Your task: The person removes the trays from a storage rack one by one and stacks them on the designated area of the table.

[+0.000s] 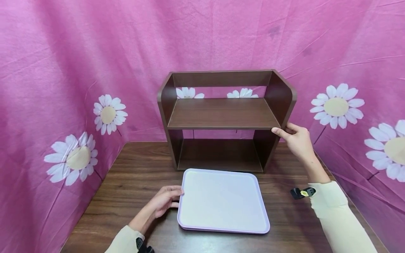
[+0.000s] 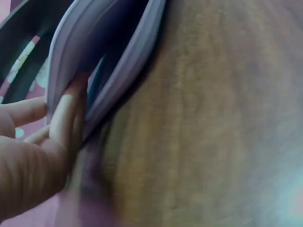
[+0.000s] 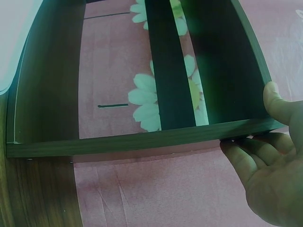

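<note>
A pale lilac rectangular tray [image 1: 221,202] lies at the front of the wooden table, on top of a second tray. My left hand [image 1: 162,201] pinches the upper tray's left rim, thumb above and fingers below. In the left wrist view, that edge is raised, with a gap above the lower tray [image 2: 127,71]. A dark brown two-tier shelf [image 1: 221,114] stands upright behind the trays. My right hand [image 1: 299,140] grips its right side panel [image 3: 128,144], thumb at the front near the middle board and fingers around the outside.
Pink cloth [image 1: 221,35] printed with white daisies hangs behind and on both sides of the table [image 1: 139,168]. The shelf's open back shows the cloth through it. The tray's far edge lies close before the shelf's base.
</note>
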`<state>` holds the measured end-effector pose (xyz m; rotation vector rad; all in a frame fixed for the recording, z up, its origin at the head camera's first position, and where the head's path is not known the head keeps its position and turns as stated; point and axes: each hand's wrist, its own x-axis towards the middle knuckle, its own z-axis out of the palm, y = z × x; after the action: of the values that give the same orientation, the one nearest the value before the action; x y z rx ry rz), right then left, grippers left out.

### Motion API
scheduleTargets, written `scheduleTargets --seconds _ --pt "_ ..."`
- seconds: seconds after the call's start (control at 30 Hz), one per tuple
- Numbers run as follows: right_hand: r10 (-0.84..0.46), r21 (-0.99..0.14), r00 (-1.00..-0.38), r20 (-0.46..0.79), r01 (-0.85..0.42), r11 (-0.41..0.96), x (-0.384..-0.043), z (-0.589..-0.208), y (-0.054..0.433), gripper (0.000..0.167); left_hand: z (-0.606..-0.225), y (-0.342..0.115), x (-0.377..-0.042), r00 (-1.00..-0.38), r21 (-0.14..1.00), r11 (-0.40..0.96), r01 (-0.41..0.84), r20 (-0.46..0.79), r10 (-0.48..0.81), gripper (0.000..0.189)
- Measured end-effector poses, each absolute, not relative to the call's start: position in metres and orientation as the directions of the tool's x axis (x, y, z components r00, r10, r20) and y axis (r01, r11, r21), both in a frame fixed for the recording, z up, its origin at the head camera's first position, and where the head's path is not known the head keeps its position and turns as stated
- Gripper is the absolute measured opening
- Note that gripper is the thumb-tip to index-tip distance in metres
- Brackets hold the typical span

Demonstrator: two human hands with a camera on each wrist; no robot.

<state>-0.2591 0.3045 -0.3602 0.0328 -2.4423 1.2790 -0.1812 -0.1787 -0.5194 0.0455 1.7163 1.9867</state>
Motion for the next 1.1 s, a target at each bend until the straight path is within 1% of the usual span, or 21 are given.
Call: scheduleTargets --seconds 0.07,0.1,0.2,0.3,0.5,0.73,1.1 --pt "0.155 -0.784 -0.925 0.347 -0.195 0.590 -0.2590 -0.3605 0.3045 0.050 -0.5153 -0.1772 -0.1808 -0.887 0.947 -0.002 -0.322 -0.301 0.351 0.049" --pt "0.156 -0.781 -0.924 0.349 -0.194 0.594 -0.2587 -0.3606 0.3043 0.050 -0.5137 -0.1765 -0.1806 -0.896 0.952 0.035 -0.304 -0.298 0.328 0.048" --pt "0.160 -0.774 -0.920 0.357 -0.195 0.602 -0.2580 -0.3605 0.3043 0.048 -0.5093 -0.1746 -0.1798 -0.919 0.959 0.131 -0.252 -0.279 0.278 0.044" --pt "0.159 -0.775 -0.920 0.357 -0.197 0.600 -0.2580 -0.3606 0.3041 0.048 -0.5086 -0.1733 -0.1789 -0.935 0.961 0.187 -0.206 -0.249 0.254 0.037" --pt "0.160 -0.780 -0.920 0.358 -0.201 0.592 -0.2581 -0.3598 0.3037 0.050 -0.5108 -0.1707 -0.1791 -0.951 0.966 0.208 -0.151 -0.199 0.237 0.026" --pt "0.160 -0.784 -0.923 0.349 -0.194 0.589 -0.2593 -0.3615 0.3043 0.050 -0.5153 -0.1694 -0.1811 -0.954 0.955 0.218 -0.199 -0.240 0.181 0.016" --pt "0.166 -0.789 -0.925 0.341 -0.186 0.585 -0.2597 -0.3609 0.3041 0.050 -0.5149 -0.1705 -0.1822 -0.945 0.947 0.238 -0.216 -0.264 0.192 0.016"
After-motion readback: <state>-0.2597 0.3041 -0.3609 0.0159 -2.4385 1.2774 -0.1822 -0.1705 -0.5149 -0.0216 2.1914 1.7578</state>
